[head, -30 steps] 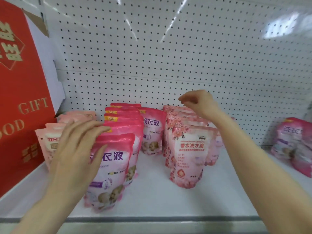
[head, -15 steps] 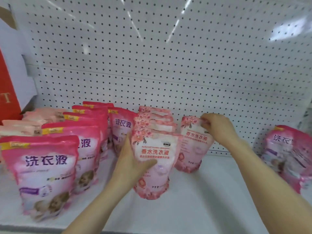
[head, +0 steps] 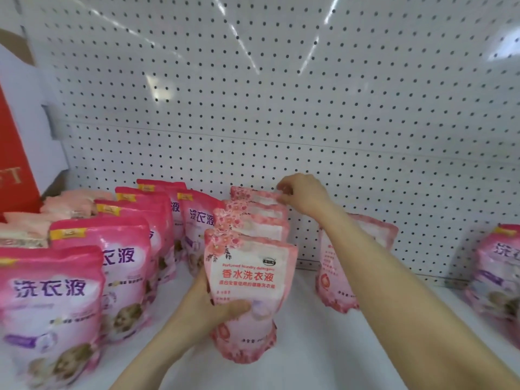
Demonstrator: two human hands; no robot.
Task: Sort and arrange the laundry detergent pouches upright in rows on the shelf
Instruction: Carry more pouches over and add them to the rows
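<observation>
- Shelf point(head: 323, 350): white and flat, running across the lower frame. A white pegboard point(head: 281, 108) closes it at the back.
- Floral row point(head: 253, 220): four light pink pouches printed with flowers, at frame centre. They stand upright one behind another, faces towards the camera.
- Front pouch point(head: 250, 288): the nearest unit of the floral row, upright with its base on the shelf. Its label is readable.
- Left grip point(head: 208, 302): closed on the front pouch at its lower left edge. The thumb lies across the face of the pouch and the fingers pass behind it.
- Rear pouch point(head: 253, 194): the last unit of the floral row, nearest the pegboard. Only its top strip shows.
- Right grip point(head: 304, 195): above centre, fingertips pinched together on the top right corner of the rear pouch. The forearm runs down to the lower right corner of the frame.
- Lone pouch point(head: 380, 232): same floral type, upright right of centre near the pegboard, apart from the floral row. The right forearm partly covers it.
- Pink pouches point(head: 50, 305): bright pink with purple lettering, upright in rows from lower left towards the pegboard. The row nearest centre stands just beside the floral row.
- Pale pouches point(head: 70, 204): at the left edge behind the pink pouches; their position is unclear.
- Edge pouches point(head: 495, 277): more bright pink units at the right edge, blurred.
- Red box point(head: 14, 164): at the left edge of the frame, beside the pale pouches.
</observation>
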